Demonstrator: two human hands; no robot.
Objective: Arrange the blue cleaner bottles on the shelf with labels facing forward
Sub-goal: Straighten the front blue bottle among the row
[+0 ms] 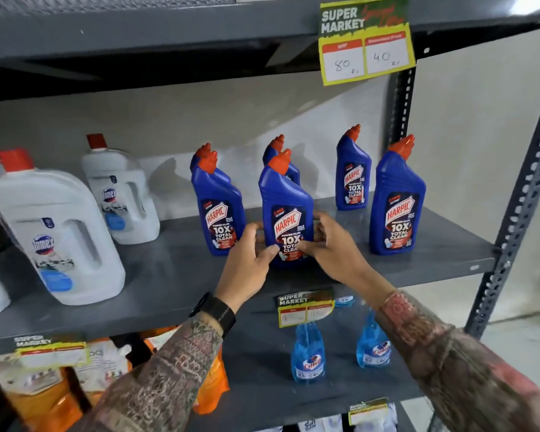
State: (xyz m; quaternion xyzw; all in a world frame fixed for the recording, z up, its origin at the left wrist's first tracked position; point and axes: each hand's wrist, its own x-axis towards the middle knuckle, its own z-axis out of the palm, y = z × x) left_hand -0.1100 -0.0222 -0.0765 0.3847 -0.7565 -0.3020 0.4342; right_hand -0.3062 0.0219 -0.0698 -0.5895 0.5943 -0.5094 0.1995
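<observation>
Grey shelf [387,269] w/ 2 white jugs [56,232] on the left, 6 blue bottles [398,201] on the right, 2 half hidden in back. Both hands on the front-middle bottle [286,207], upright, label facing out: left hand [250,260] and right hand [331,247] w/ fingers wrapped round its lower sides.

blue bottles [286,210] | six upright (red caps) | shelf [169,275] | labels forward

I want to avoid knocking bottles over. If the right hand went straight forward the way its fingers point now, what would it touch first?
The right hand points up-left at the middle front blue bottle, which its fingers apparently already touch.
</observation>
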